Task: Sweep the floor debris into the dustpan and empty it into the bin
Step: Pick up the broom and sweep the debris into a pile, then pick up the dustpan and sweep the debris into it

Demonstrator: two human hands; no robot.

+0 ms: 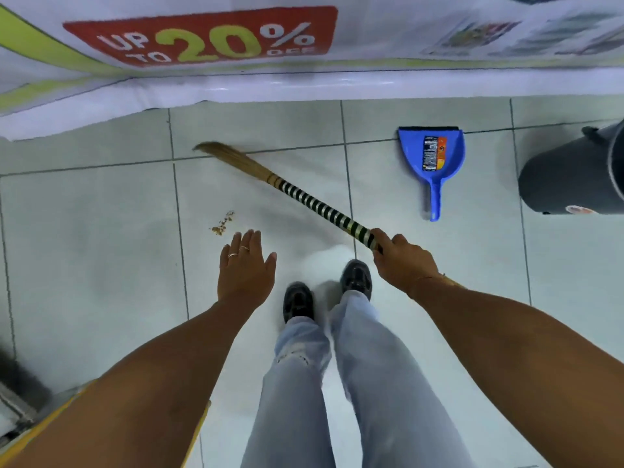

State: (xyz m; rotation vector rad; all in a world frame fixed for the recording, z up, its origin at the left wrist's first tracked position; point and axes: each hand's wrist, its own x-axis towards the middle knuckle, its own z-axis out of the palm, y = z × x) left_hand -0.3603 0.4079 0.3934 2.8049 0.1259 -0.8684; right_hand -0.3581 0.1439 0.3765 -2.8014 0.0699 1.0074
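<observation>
My right hand [403,258] grips the end of a grass broom [304,197] with a black-and-silver striped handle. Its straw head rests on the tiles at the upper left, beyond a small patch of brown debris [223,224]. My left hand [244,268] hovers palm down, fingers apart and holding nothing, just right of the debris. A blue dustpan [430,160] lies flat on the floor to the right, its handle pointing toward me. A dark grey bin [570,177] stands at the right edge, partly cut off.
A white banner [202,38] with a red "up to 20% off" panel hangs along the far side and drapes onto the tiles. My feet in black shoes [327,292] stand mid-floor. A yellow-edged object [40,423] sits at the lower left.
</observation>
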